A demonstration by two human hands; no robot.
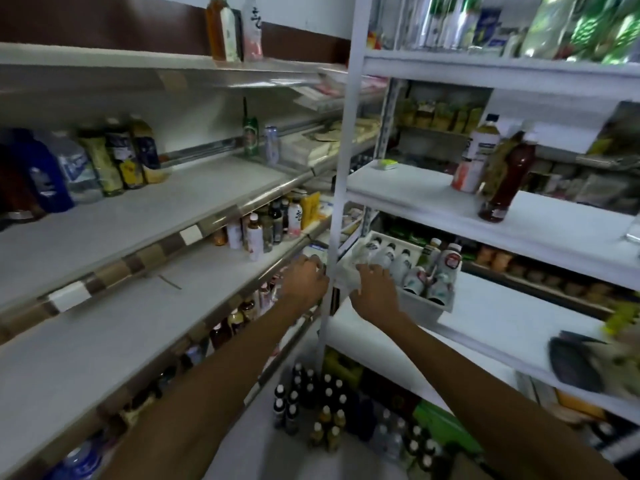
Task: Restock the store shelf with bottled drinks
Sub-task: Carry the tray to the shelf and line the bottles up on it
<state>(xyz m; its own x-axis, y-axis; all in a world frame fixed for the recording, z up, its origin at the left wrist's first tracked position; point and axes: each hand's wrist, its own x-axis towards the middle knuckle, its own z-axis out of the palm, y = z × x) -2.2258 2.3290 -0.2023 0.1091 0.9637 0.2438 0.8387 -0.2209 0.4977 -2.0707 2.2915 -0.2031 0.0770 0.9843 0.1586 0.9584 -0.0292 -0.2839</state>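
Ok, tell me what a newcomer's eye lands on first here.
Two bare arms run up the middle: the left grip is at the white upright post, and the right grip is at the near corner of a white tray of white bottles on the right-hand shelf. Below them, dark-capped bottles crowd the floor.

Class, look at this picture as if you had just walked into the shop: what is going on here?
A person is reaching with both hands into store shelving. The right hand is at the near corner of a white basket of white bottles on a white shelf. The left hand is beside the upright post; neither grip is clear. On the floor stand more bottles.
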